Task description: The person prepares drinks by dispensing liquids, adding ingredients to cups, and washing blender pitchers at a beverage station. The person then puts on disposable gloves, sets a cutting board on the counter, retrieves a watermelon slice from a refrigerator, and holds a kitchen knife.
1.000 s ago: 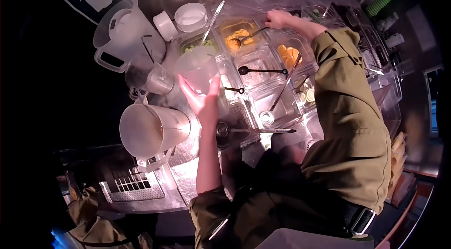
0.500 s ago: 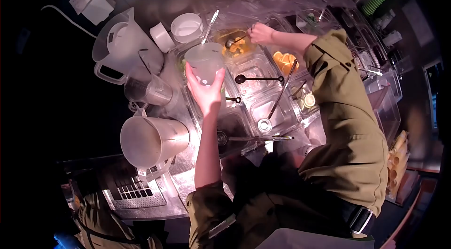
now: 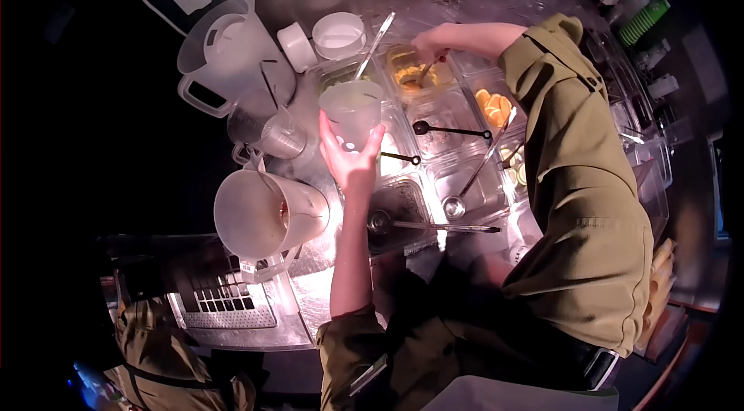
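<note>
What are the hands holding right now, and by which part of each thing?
The left hand holds the cup by its lower sides; the right hand holds the spoon by its handle.

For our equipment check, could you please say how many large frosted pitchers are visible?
2: the far pitcher at upper left, the near pitcher below it; darkness may hide others.

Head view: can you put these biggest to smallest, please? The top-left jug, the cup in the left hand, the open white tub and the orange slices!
1. Jug
2. Cup
3. Open white tub
4. Orange slices

The cup may be nearer the camera, so its real size is unsure.
</note>
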